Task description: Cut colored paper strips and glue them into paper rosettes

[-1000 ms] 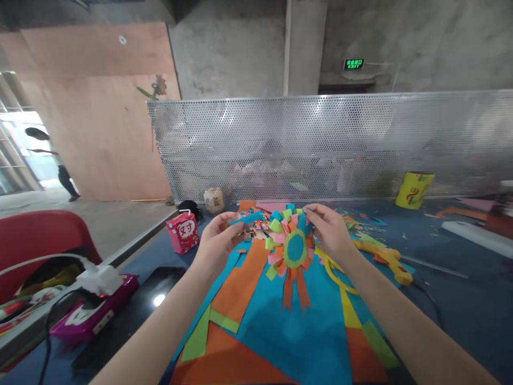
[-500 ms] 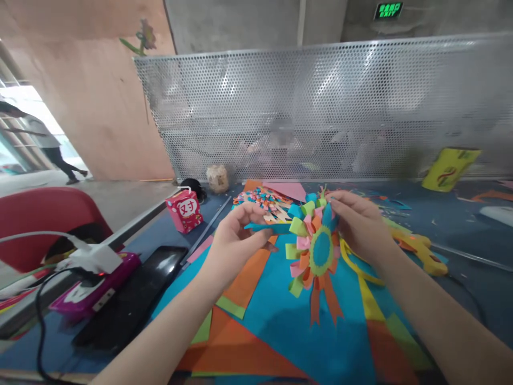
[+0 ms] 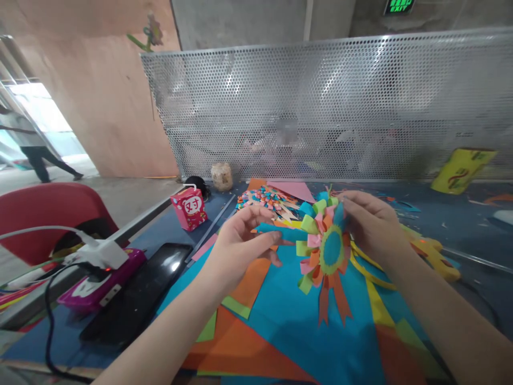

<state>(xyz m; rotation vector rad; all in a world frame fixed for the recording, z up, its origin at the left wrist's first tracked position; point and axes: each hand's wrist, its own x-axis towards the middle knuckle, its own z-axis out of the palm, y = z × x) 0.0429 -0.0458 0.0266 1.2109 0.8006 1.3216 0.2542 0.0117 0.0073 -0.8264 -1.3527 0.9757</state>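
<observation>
Above the table I hold up a rosette [image 3: 332,248] of looped strips in green, pink, orange and blue, with a blue oval centre edged in green and two orange tails hanging down. My right hand [image 3: 371,222] is closed on its upper right edge, near a blue loop; some of its fingers are hidden behind it. On the left, a blue strip [image 3: 294,234] stretches out sideways from the rosette. My left hand [image 3: 248,240] has thumb and fingers closed around the strip's far end. Beneath lie blue sheets [image 3: 288,299] of felt or paper.
A pile of rosettes [image 3: 266,200] lies behind my hands, and a yellow glue gun [image 3: 435,259] at right. At left are a black phone [image 3: 140,294], a purple power strip [image 3: 90,291] and a pink box [image 3: 189,209]. A perforated metal screen [image 3: 320,107] stands behind the table.
The view has shifted slightly, so most things sit further right in the picture. Both hands keep their hold on the rosette and strip. The person walking at far left has moved.
</observation>
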